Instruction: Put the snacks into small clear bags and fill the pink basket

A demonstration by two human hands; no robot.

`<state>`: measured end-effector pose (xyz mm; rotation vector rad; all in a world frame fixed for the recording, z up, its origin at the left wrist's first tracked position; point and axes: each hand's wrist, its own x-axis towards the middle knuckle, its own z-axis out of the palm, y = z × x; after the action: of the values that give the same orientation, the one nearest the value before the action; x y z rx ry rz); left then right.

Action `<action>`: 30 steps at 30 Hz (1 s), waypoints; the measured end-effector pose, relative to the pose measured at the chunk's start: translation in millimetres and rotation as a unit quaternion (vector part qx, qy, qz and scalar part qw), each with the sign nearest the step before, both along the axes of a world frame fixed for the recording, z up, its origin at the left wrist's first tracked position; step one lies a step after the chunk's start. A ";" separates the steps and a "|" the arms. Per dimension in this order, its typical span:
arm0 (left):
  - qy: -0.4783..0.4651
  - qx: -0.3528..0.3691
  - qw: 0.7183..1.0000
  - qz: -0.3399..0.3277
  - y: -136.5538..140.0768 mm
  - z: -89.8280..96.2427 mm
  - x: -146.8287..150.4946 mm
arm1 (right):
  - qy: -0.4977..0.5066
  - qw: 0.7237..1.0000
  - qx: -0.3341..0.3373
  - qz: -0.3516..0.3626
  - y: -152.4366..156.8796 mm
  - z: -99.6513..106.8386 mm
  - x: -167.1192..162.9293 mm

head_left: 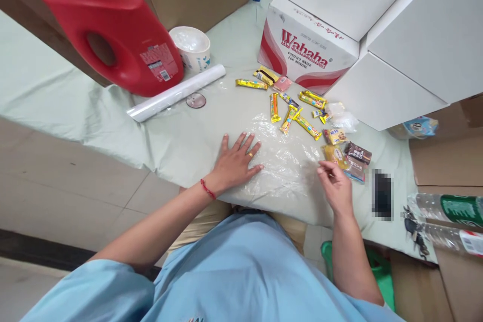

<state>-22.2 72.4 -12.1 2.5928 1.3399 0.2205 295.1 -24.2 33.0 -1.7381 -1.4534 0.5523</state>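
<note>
A thin sheet of clear, wrinkled plastic film is spread on the cloth-covered table in front of me. My left hand lies flat, fingers spread, over the film's left side. At its right edge, my right hand is closed, thumb and fingertips pinched together. Whatever sits between those fingertips is too small to make out. Just beyond the right hand are a yellow snack packet and a dark brown cocoa packet. Several yellow snack sticks lie behind the film.
A white roll and a round dark disc lie at left, near a paper cup and red jug. White boxes stand behind. A pixelated dark object, keys and bottles are at right.
</note>
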 end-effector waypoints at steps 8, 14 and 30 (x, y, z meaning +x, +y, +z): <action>-0.007 -0.009 0.999 0.034 -2.5 -0.3 -5.5 | -0.155 0.892 -0.036 0.424 -29.3 -17.0 -31.1; 0.008 -0.012 0.999 0.030 -3.3 -2.2 -9.8 | -0.092 0.943 -0.028 0.318 -54.0 -11.5 14.2; 0.041 -0.055 0.996 -0.058 1.0 0.5 -23.4 | -0.334 0.912 -0.065 0.230 43.4 -41.4 -2.0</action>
<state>-45.5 73.5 -11.6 2.6022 1.1860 0.0211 293.1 19.2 -8.4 -1.7751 -2.3943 0.2915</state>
